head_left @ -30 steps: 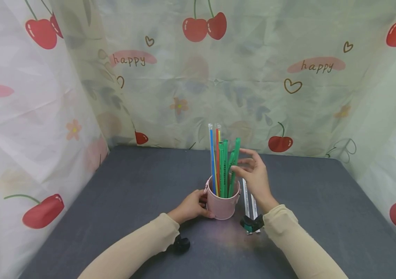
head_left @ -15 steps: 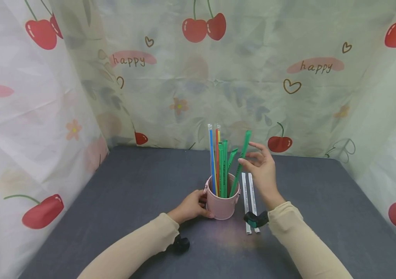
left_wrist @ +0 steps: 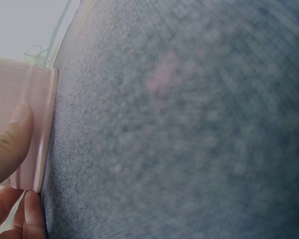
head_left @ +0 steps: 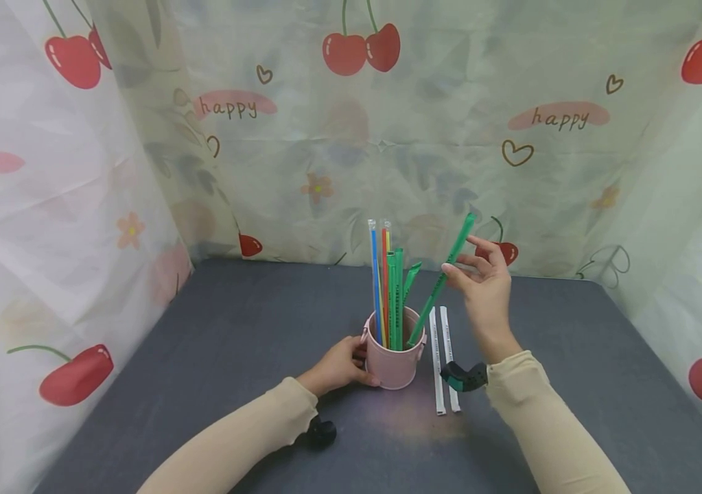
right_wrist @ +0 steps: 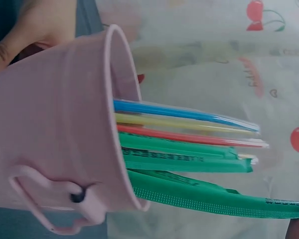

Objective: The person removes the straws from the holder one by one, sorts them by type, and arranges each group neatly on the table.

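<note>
A small pink bucket stands upright in the head view, and my left hand grips its side low down. Its thumb lies along the bucket wall in the left wrist view. Between thumb and fingers my right hand pinches a green-wrapped straw, tilted right, its lower end still inside the bucket rim. Other green-wrapped straws stay inside, along with a blue straw, a yellow straw and a red straw in clear sleeves.
Two white-wrapped straws lie side by side on the dark table, just right of the bucket. A patterned curtain with cherries rises behind the table and at both sides.
My right hand has moved up and to the right, drawing the green-wrapped straw partly out and tilting it further right. My left hand and the bucket have stayed put.
</note>
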The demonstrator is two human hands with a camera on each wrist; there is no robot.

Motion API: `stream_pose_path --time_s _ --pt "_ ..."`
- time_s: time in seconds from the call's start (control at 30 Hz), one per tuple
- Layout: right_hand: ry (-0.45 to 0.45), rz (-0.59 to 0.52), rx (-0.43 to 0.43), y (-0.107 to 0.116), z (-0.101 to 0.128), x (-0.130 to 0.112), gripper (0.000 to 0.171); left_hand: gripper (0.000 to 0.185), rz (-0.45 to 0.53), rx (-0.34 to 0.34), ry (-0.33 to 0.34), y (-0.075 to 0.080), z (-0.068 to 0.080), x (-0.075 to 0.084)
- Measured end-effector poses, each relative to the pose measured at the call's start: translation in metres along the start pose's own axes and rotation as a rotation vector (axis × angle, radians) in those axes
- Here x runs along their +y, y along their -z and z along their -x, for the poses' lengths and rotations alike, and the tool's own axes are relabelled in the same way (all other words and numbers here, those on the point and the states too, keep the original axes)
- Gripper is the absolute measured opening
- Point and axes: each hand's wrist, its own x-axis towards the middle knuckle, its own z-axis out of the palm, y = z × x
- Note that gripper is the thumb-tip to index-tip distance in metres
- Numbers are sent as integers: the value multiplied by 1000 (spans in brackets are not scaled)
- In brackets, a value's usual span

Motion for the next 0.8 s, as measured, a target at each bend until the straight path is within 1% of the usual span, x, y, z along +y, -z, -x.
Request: stream_pose_path --time_s 0.1,0.27,0.33,0.43,0.57,0.63,0.8 --pt "10 -60 26 2 -3 -4 55 73 0 -1 -4 0 0 0" --pt "59 -172 50 5 -6 -8 54 74 -2 -2 7 0 1 0" --pt "77 -196 63 6 -7 -10 55 74 0 0 14 0 1 1" --pt "80 -244 84 9 -8 -13 55 74 -3 2 15 0 1 1" --pt "70 -269 116 13 -11 -19 56 74 -6 1 11 -1 1 1" --pt "64 -260 129 16 -12 -22 57 74 -3 2 12 -1 1 1" --pt "46 -280 145 25 -14 -29 59 73 5 3 17 0 2 1"
